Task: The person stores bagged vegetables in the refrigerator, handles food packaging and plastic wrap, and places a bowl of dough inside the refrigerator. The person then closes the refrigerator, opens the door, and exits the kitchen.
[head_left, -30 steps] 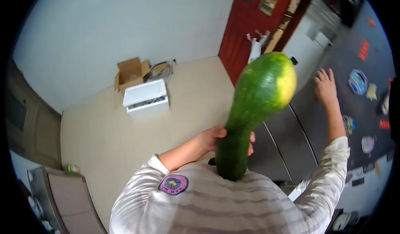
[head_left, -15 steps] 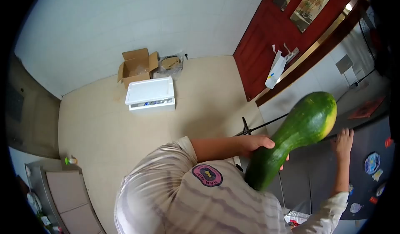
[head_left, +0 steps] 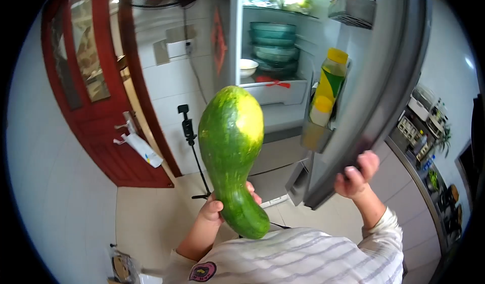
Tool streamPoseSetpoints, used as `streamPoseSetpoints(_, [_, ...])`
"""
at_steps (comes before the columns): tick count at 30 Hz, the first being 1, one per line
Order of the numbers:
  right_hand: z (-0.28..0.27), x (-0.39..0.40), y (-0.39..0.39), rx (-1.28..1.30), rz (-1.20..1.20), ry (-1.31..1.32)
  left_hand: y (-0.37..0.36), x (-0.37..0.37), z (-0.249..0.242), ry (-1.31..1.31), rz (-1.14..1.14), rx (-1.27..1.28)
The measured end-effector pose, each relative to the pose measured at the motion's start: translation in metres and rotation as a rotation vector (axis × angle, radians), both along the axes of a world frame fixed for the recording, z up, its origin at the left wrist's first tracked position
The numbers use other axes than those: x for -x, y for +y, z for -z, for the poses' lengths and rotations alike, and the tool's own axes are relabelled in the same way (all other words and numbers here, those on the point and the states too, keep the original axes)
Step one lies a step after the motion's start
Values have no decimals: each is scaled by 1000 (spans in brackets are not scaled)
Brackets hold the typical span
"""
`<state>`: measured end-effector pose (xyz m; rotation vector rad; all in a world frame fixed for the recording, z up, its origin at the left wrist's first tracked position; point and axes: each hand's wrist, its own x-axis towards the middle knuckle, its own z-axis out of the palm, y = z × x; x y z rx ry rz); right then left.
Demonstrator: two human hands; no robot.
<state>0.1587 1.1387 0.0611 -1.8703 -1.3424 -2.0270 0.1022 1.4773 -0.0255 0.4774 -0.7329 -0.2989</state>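
Note:
A large green squash (head_left: 227, 147) with a yellow patch stands nearly upright in front of my body. My left hand (head_left: 211, 209) is wrapped around its narrow lower part, the thumb on the near side and fingertips showing on the other. My right hand (head_left: 357, 177) is beside the edge of the refrigerator door (head_left: 348, 165), fingers apart and slightly curled, holding nothing. Whether it still touches the door is hard to tell. Behind the squash, the refrigerator's lit inside shows stacked teal bowls (head_left: 274, 44), a white bowl (head_left: 247, 67) and a drawer (head_left: 278, 93).
Yellow-capped bottles (head_left: 331, 79) sit in the door rack. A black tripod stand (head_left: 192, 137) is left of the squash, near a red door (head_left: 96, 127) with a white bag (head_left: 141, 150) on its handle. A cluttered counter (head_left: 404, 145) runs along the right.
The refrigerator door has swung open, and my right hand is now at its edge. My view has turned right, and the squash is now more upright in my left hand.

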Motion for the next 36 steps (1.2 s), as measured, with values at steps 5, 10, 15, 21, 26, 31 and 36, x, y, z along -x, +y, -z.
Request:
streamPoseSetpoints(5, [4, 31, -72, -426, 96, 228, -34, -50, -18, -77, 42, -151])
streamPoseSetpoints(10, [6, 35, -143, -457, 225, 262, -84, -98, -50, -94, 80, -150])
streamPoseSetpoints(15, [5, 33, -188, -533, 289, 293, -144, -158, -75, -40, 117, 11])
streamPoseSetpoints(21, [-3, 8, -205, -616, 429, 205, -184, -226, -39, 45, 165, 4])
streamPoseSetpoints(26, [36, -19, -157, -362, 66, 148, -194, -265, -19, 146, 220, -4])
streamPoseSetpoints(31, [46, -108, -80, -157, 71, 838, -180, -298, -17, 207, 180, -64])
streamPoseSetpoints(36, [35, -142, -31, -295, -11, 1241, -158, -313, -13, 136, 233, -141])
